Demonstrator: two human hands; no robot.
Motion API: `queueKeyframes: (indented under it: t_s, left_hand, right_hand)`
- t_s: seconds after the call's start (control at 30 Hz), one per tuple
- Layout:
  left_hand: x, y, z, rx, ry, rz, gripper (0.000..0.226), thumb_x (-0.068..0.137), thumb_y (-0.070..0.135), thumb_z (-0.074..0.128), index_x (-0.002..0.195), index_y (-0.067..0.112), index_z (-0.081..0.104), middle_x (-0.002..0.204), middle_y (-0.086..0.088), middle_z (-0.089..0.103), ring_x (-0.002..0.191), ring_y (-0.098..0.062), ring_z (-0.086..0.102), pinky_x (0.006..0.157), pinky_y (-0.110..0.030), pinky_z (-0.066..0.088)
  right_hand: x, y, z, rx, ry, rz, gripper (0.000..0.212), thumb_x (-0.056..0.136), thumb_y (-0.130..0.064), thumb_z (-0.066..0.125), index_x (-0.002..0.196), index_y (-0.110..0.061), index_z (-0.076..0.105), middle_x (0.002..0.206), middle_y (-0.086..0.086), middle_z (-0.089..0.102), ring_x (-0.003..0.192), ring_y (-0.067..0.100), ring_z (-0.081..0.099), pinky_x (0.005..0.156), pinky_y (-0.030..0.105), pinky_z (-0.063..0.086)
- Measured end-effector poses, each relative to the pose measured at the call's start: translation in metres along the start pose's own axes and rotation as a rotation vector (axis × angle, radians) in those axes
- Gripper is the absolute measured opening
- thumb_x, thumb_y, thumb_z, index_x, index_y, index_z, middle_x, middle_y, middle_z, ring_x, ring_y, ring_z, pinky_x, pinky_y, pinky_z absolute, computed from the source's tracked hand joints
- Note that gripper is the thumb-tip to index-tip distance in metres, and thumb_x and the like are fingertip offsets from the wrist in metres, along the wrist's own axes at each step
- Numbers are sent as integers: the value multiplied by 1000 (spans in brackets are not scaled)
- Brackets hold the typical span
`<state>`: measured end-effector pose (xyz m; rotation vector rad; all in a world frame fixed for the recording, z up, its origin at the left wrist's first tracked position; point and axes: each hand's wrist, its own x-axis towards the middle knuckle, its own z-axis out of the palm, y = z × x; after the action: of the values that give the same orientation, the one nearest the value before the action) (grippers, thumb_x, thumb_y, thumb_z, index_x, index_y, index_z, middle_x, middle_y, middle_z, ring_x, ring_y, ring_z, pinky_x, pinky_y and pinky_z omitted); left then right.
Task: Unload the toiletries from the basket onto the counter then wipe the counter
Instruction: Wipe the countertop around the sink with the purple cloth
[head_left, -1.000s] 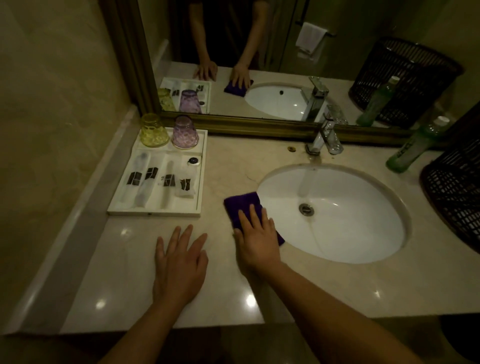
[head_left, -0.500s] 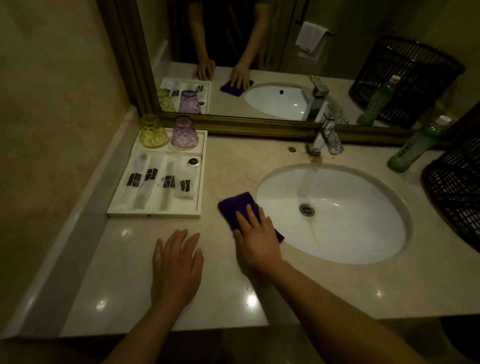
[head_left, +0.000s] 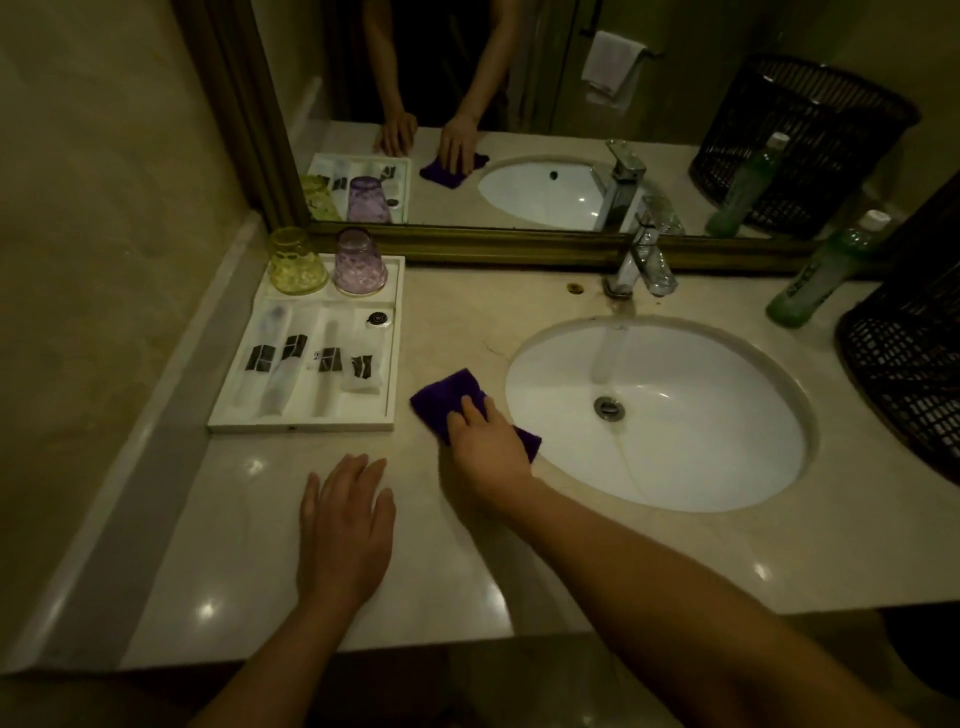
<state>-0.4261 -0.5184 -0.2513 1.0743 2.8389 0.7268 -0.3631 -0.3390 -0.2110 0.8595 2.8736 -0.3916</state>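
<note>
Beige marble counter (head_left: 260, 545) fills the frame's middle. White oval sink (head_left: 675, 457) set into it right of centre, chrome tap (head_left: 641, 260) behind the sink. White divided tray (head_left: 306, 425) at left, two upturned tumblers (head_left: 327, 262) in its rear compartment. Folded purple cloth (head_left: 447, 397) between tray and sink. Green plastic bottle (head_left: 821, 280) and black woven basket (head_left: 909, 364) at far right.
</note>
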Motion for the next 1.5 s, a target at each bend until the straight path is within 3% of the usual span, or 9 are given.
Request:
queueKeyframes:
  t_s: [0.13,0.27,0.43,0.6,0.8,0.97,1.23,1.4,1.5]
  left_hand:
    - [0,-2,0,-60,40,9,49,95,38,27,125,17,59,135,-7,54,132,-18,41,117,-46,16]
    - [-1,-2,1,-36,48,31,48,95,38,28,122,16,60,132,-9,54,129,-21,42,117,-48,16]
    - [0,-2,1,-36,40,33,47,94,37,28,122,17,60,133,-8,53,129,-21,41,117,-49,17]
    - [2,-8,-6,4,-72,79,40,97,38,31,131,27,51,144,-3,43,137,-16,30,118,-47,9]
    - [-13,-37,-10,268,-151,127,51,95,50,22,146,46,24,158,-1,22,147,-23,7,115,-54,-7]
    - [-9,-36,-10,242,-167,95,52,93,48,27,143,38,34,154,-3,33,144,-24,19,115,-55,6]
    - [-10,-31,-15,207,-153,97,54,93,46,25,141,27,40,153,-5,35,144,-24,20,116,-55,7]
    - [-10,-30,-19,211,-155,83,61,90,50,17,143,29,39,156,-2,29,146,-22,13,117,-50,-3]
    - [-13,-29,-19,182,-155,93,63,91,49,9,143,28,38,157,-1,26,146,-19,10,117,-48,-3]
  right_hand:
    - [-1,32,-46,606,127,177,21,94,-9,52,106,-12,69,92,-3,67,89,19,65,70,18,45]
    - [-35,60,-60,1417,-64,335,26,98,-4,45,109,-10,68,100,10,75,93,26,73,74,36,60]
    - [-61,63,-14,458,113,156,51,101,-31,50,150,-20,39,155,5,38,138,24,39,114,42,35]
    - [-67,41,28,-32,8,-185,74,94,-72,16,157,-34,6,165,-5,-8,150,22,-17,122,49,1]
    - [-51,50,36,-117,13,-282,71,99,-66,11,157,-26,8,165,0,0,151,21,-12,123,46,5]
    - [39,33,4,-128,-22,18,73,99,-60,15,158,-17,8,165,13,-5,150,37,-12,122,52,1]
    - [-51,12,49,-109,3,-416,70,98,-69,11,155,-28,11,165,-1,2,151,21,-12,121,46,2]
    - [-19,12,19,-122,30,-83,74,100,-59,18,157,-13,8,165,11,-2,150,30,-15,123,47,-3]
    - [-51,-35,41,-107,35,-201,75,99,-57,19,155,-8,16,163,19,5,150,35,-10,120,49,-8]
